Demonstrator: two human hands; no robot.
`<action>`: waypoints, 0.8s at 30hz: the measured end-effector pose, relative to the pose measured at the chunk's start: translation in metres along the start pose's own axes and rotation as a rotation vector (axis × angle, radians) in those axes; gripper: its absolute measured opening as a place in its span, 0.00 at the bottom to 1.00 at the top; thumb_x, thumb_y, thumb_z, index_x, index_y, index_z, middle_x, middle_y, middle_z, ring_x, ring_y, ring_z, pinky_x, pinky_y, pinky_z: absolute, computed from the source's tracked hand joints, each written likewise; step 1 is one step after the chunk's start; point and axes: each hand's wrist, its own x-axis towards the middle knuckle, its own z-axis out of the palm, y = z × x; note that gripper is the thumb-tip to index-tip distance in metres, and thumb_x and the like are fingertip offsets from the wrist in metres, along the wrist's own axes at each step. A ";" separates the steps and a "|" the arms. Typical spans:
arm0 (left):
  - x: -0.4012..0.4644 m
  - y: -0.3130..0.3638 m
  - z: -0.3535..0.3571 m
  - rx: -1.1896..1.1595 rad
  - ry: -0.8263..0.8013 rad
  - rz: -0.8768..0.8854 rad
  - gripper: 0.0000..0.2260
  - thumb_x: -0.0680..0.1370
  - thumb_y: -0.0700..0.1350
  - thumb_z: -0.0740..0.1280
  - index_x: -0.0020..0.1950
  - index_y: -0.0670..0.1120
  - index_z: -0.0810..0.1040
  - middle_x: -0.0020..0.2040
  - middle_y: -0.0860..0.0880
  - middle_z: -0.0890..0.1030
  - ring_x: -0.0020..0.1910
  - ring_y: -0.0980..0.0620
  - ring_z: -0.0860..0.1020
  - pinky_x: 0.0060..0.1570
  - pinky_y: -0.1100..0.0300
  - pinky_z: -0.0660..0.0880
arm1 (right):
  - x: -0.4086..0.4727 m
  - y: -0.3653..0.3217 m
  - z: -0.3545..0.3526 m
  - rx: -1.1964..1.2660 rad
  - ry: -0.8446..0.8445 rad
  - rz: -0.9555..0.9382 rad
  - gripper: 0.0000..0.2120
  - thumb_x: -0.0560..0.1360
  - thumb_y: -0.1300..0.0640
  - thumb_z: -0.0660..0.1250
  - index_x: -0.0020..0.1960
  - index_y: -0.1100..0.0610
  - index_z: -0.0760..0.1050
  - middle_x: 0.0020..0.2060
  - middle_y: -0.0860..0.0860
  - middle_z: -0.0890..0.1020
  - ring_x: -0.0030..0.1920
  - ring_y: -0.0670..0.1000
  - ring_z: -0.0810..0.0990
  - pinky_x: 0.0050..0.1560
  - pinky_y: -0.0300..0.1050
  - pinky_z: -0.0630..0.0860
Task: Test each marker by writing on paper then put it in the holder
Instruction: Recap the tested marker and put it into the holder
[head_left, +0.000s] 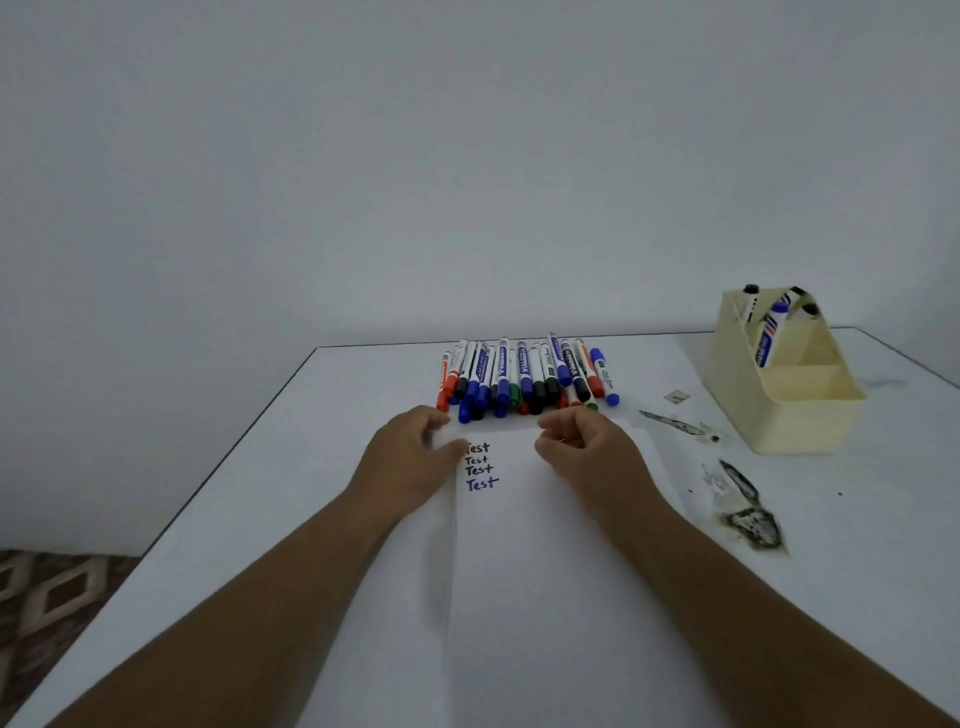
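From the head camera, a white sheet of paper (545, 571) lies on a white table (260, 519), running from the near edge toward the far side. Near its far left corner the word "Test" (480, 465) is written four times, one under another, the top three in dark ink and the lowest in blue.

The left hand (410, 462) rests on the paper's far left corner, fingers loosely bent and the thumb lying beside the top word; it grasps nothing. The right hand (582, 447) rests on the paper to the right of the writing, its fingers curled inward; whether they pinch anything I cannot tell.

Just beyond both hands, a heap of whiteboard markers with blue, black, red and green caps (524, 379) lies side by side on the table.

At the far right stands a cream plastic holder with compartments (795, 415), with a few markers (771, 327) upright in its far section. Between holder and paper, dark smudges (748, 514) stain the table.
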 end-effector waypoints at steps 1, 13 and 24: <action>0.005 -0.002 -0.002 -0.003 0.036 -0.019 0.17 0.76 0.56 0.71 0.62 0.54 0.76 0.58 0.56 0.77 0.50 0.60 0.76 0.46 0.65 0.69 | 0.001 0.001 0.000 0.014 0.001 0.006 0.08 0.77 0.54 0.70 0.56 0.47 0.79 0.46 0.46 0.83 0.47 0.47 0.81 0.53 0.44 0.80; 0.057 -0.005 -0.003 0.259 0.056 -0.071 0.23 0.75 0.63 0.68 0.66 0.55 0.72 0.57 0.53 0.79 0.54 0.51 0.78 0.52 0.54 0.76 | 0.010 0.009 0.004 0.090 -0.013 0.000 0.05 0.78 0.55 0.71 0.51 0.45 0.79 0.43 0.47 0.84 0.45 0.49 0.82 0.54 0.49 0.82; 0.053 -0.018 -0.005 0.224 0.198 -0.073 0.06 0.79 0.52 0.66 0.46 0.52 0.79 0.42 0.54 0.81 0.41 0.53 0.78 0.43 0.54 0.78 | 0.010 0.008 0.004 0.081 -0.027 0.008 0.05 0.77 0.55 0.71 0.51 0.46 0.79 0.43 0.48 0.84 0.46 0.49 0.82 0.55 0.51 0.82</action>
